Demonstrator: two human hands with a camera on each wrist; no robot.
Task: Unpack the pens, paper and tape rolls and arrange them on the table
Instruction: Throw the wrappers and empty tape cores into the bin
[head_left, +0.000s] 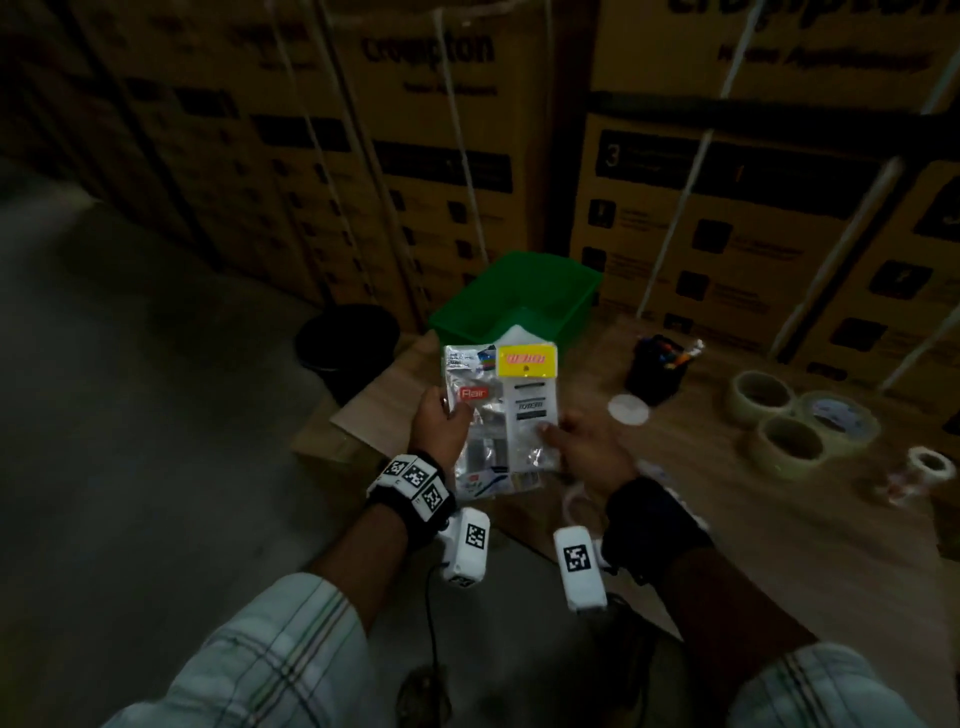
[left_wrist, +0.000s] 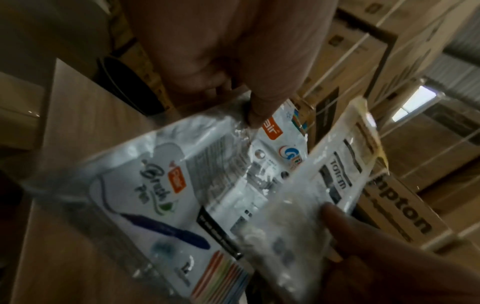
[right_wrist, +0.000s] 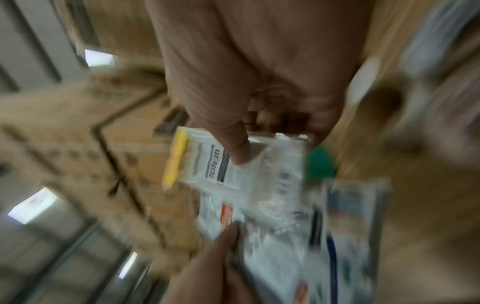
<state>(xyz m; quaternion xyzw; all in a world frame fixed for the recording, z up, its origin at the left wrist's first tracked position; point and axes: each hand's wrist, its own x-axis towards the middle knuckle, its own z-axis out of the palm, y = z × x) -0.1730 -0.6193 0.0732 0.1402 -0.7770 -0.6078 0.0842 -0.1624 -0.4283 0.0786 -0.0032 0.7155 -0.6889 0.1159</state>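
Observation:
Two plastic pen packs are held up above the table's near-left corner. My left hand (head_left: 441, 421) grips the left pack, a silver Flair brush pen pack (head_left: 475, 415) (left_wrist: 182, 185), thumb on its front. My right hand (head_left: 582, 441) pinches the right pack, a clear one with a yellow header (head_left: 527, 389) (right_wrist: 215, 164), thumb pressed on its lower front. The clear pack overlaps the silver one. Three tape rolls (head_left: 795, 415) lie on the table at the right. A black pen cup (head_left: 657, 369) holds several pens.
A green bin (head_left: 566, 291) stands at the table's far edge behind the packs. A black round bin (head_left: 348, 348) sits on the floor at the left. A small white disc (head_left: 628, 409) and a small tape roll (head_left: 932, 467) lie on the wooden table (head_left: 727, 499). Stacked cartons (head_left: 727, 208) wall the back.

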